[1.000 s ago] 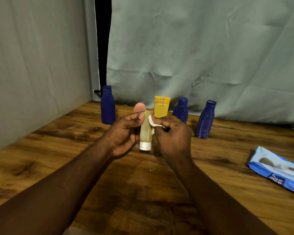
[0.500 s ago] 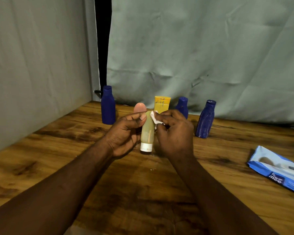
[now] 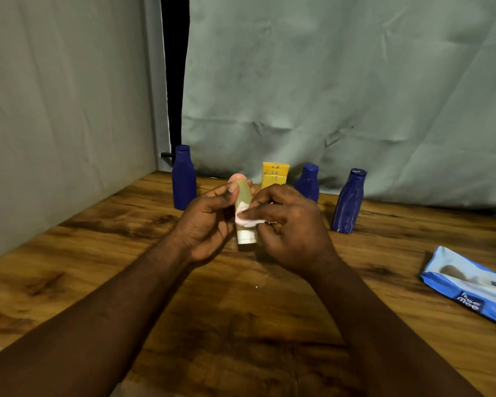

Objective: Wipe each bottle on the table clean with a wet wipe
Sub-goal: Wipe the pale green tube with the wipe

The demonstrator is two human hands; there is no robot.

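Now lower down: the left hand [image 3: 209, 222] grips the pale bottle [image 3: 244, 196], cap down near the middle of the table [image 3: 241, 310]. The right hand [image 3: 289, 227] pinches the wet wipe [image 3: 245, 220], which has slid from the bottle's top to just above the cap, so this one looks nearly done. Five more containers wait behind, contents unseen: left blue bottle [image 3: 184, 179], pink-topped bottle [image 3: 236, 177], yellow tube [image 3: 274, 174], middle blue bottle [image 3: 308, 181] and right blue bottle [image 3: 348, 202]. The wipes pack [image 3: 470, 287] lies near right.
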